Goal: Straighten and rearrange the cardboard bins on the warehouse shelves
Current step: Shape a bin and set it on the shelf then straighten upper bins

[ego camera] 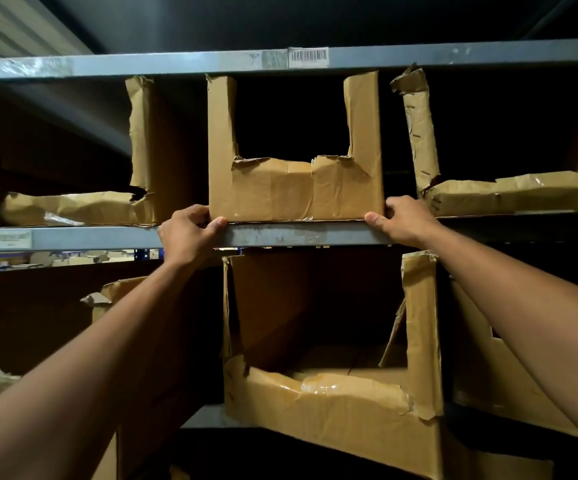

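A brown cardboard bin [294, 188] with a U-shaped cut-out front stands in the middle of the upper shelf, its taped front flush with the grey shelf beam [298, 233]. My left hand [187, 232] grips its lower left corner, thumb on the front face. My right hand [405, 220] grips the lower right corner the same way. A torn bin [83, 206] sits to its left and another crumpled bin [509, 194] to its right. Below, a larger open-front bin [336, 400] stands on the lower shelf.
A top shelf beam [211, 62] with a barcode label [308, 57] runs overhead. More bins stand at lower left [121, 292] and lower right [498, 368]. The shelf depths behind the bins are dark. Distant shelving shows through the gap at left [55, 259].
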